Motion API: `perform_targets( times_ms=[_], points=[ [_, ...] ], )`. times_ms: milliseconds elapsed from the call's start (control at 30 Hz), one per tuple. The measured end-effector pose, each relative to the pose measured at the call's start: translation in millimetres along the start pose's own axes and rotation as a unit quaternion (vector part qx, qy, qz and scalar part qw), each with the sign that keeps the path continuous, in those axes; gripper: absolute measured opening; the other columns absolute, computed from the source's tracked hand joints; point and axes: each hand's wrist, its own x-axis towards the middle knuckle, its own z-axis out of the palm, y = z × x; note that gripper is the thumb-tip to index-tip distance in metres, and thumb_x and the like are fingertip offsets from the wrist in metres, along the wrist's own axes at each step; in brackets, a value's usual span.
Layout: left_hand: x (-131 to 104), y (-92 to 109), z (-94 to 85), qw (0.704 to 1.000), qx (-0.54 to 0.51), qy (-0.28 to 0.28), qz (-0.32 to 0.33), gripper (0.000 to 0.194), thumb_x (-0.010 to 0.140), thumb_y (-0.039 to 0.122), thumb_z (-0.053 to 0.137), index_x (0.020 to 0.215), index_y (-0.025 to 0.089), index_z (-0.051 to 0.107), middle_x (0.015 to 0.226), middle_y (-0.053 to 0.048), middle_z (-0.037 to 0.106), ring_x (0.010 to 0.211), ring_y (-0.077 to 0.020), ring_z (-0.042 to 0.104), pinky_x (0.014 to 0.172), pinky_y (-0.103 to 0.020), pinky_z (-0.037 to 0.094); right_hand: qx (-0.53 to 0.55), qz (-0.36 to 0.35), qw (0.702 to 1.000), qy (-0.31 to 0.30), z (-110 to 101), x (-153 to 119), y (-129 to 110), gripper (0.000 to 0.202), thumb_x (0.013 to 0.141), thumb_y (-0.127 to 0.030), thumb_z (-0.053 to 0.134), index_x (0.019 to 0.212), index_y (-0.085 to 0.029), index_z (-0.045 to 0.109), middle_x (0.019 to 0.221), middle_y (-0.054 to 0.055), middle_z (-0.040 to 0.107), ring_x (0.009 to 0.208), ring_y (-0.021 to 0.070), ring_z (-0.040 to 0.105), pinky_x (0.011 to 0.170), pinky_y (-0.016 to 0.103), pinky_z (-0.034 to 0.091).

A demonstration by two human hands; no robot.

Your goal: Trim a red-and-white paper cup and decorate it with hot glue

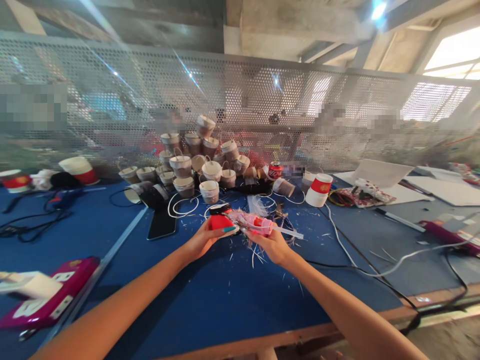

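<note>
Both hands meet over the middle of the blue table [225, 300]. My left hand [204, 240] is closed around a red item with a black top [221, 218]. My right hand [272, 244] is wrapped round a pink translucent tool [262, 225], with a clear stick [292, 233] jutting out to its right. The two items touch or overlap between the hands; the exact contact is hidden by fingers and thin strands. White scraps [255, 257] lie under the hands. Behind them stands a pile of small white and grey-brown buckets [212, 171].
A black phone [162, 222] lies left of the hands. Purple power strips sit at the left [71, 285] and right [446, 235]. A red can [275, 170], a red-and-white cup [319, 190] and loose cables [339, 240] are behind and to the right. A perforated metal screen [247, 100] borders the back.
</note>
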Motion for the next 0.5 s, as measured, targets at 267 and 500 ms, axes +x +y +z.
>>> perform_targets(
  times_ms=[267, 500],
  points=[
    [0.3, 1.1, 3.2, 1.0, 0.003, -0.02, 0.008, 0.053, 0.056, 0.019, 0.081, 0.106, 0.02, 0.062, 0.109, -0.006, 0.069, 0.112, -0.028, 0.058, 0.106, -0.05, 0.034, -0.031, -0.004, 1.0, -0.003, 1.5, -0.9, -3.1, 0.022, 0.074, -0.037, 0.063, 0.083, -0.018, 0.067, 0.069, 0.001, 0.058, 0.058, 0.0118, 0.045, 0.056, 0.026, 0.04],
    [0.9, 0.5, 2.0, 1.0, 0.001, -0.025, 0.012, 0.048, 0.059, 0.018, 0.079, 0.104, 0.02, 0.063, 0.109, -0.006, 0.07, 0.113, -0.0291, 0.058, 0.107, -0.05, 0.034, -0.039, -0.001, 0.999, 0.03, 3.0, -1.6, 0.1, 0.024, 0.073, -0.039, 0.063, 0.081, -0.017, 0.065, 0.069, 0.002, 0.057, 0.059, 0.0129, 0.047, 0.057, 0.028, 0.041]
  ],
)
